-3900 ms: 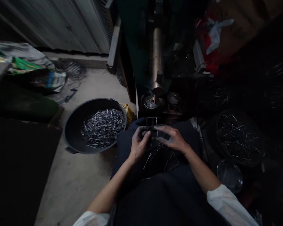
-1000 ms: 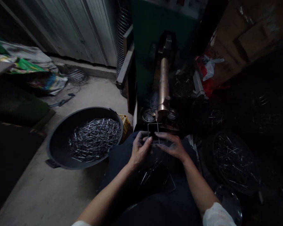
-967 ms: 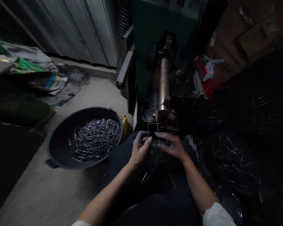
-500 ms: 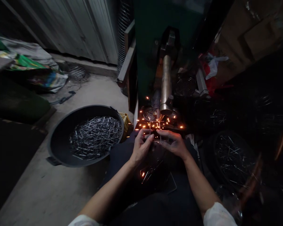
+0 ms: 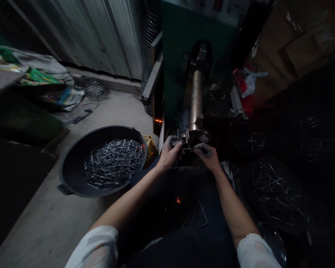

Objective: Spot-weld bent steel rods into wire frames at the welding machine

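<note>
My left hand (image 5: 169,153) is closed on a thin bent metal wire frame (image 5: 187,149), thumb and fingers pinching its left side. At the frame's right end, the fingertips of my right hand (image 5: 208,154) are pinched on the wire. The frame sits at the lower end of a machine's thick metal cylinder (image 5: 195,100), close to its small copper-coloured tip. Whether wire and tip touch, I cannot tell in the dim light. Another bent wire (image 5: 203,214) lies on the dark cloth over my lap.
A large black basin (image 5: 72,182) full of short metal wire pieces stands at left, beside a yellow crate (image 5: 150,145). More wire pieces (image 5: 276,193) lie in a dark container at right. Behind the cylinder is a green machine panel (image 5: 175,74). A few glowing sparks remain.
The burst of sparks at the machine tip has mostly died out. Both hands have moved slightly up toward the cylinder, and the wire frame now sits higher, around the tip.
</note>
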`<state>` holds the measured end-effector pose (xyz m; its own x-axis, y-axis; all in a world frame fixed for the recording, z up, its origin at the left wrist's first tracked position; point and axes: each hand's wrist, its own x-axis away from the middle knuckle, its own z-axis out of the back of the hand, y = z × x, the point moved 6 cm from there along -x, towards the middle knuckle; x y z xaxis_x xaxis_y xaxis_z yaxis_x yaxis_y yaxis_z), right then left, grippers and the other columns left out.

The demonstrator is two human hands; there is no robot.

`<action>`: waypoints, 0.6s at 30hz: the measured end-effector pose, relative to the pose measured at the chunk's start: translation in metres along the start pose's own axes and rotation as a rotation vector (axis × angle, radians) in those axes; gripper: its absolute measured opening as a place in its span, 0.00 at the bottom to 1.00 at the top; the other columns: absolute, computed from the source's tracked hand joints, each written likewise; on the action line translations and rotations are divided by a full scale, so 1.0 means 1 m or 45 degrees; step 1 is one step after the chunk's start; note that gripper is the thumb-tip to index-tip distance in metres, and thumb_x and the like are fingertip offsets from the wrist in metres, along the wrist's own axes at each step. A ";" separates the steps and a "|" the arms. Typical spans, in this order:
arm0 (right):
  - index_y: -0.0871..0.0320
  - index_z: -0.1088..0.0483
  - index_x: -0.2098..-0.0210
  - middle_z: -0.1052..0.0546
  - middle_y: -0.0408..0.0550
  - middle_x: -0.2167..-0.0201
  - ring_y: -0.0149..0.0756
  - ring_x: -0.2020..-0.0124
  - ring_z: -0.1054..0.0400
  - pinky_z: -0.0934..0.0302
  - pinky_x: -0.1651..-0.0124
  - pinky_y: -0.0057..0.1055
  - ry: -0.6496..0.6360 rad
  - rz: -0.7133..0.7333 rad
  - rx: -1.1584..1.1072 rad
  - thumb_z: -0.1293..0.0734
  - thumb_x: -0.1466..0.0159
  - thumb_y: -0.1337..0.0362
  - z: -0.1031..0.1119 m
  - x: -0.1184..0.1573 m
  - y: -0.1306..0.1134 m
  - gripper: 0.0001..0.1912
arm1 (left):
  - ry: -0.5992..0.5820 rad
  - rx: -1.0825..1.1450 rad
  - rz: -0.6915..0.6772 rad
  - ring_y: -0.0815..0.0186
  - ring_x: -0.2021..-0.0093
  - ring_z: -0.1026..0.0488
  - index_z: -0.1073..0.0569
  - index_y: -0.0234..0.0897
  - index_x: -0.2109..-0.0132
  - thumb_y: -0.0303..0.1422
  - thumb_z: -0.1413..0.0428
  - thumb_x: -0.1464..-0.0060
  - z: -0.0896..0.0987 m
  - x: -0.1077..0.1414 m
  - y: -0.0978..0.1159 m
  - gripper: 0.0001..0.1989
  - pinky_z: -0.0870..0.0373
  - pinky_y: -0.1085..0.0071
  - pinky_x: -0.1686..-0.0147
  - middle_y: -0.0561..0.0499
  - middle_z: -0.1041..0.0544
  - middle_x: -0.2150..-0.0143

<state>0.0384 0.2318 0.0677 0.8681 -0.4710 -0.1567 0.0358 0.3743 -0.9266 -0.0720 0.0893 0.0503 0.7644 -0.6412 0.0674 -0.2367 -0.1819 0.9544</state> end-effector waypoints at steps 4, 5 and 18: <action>0.58 0.24 0.66 0.23 0.43 0.70 0.35 0.66 0.29 0.36 0.59 0.30 0.053 0.004 0.006 0.31 0.36 0.56 -0.002 -0.010 -0.001 0.11 | 0.029 0.032 -0.009 0.73 0.87 0.37 0.37 0.39 0.58 0.45 0.39 0.45 0.002 -0.009 0.001 0.18 0.41 0.80 0.85 0.59 0.27 0.80; 0.58 0.24 0.66 0.23 0.43 0.71 0.35 0.66 0.29 0.36 0.59 0.30 0.059 0.012 0.007 0.31 0.37 0.56 -0.003 -0.013 -0.002 0.11 | 0.030 0.040 -0.013 0.74 0.87 0.37 0.37 0.39 0.58 0.45 0.39 0.45 0.003 -0.011 0.001 0.19 0.41 0.80 0.85 0.59 0.27 0.80; 0.58 0.23 0.65 0.21 0.45 0.68 0.36 0.63 0.28 0.34 0.57 0.31 0.070 0.073 -0.005 0.30 0.37 0.55 -0.005 -0.023 -0.002 0.12 | 0.049 0.003 -0.074 0.76 0.84 0.40 0.36 0.40 0.60 0.43 0.38 0.45 0.008 -0.020 0.005 0.16 0.46 0.80 0.84 0.61 0.31 0.79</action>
<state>0.0159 0.2381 0.0719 0.8403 -0.4920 -0.2277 -0.0152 0.3985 -0.9170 -0.0934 0.0959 0.0514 0.7996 -0.6001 0.0228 -0.1922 -0.2197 0.9564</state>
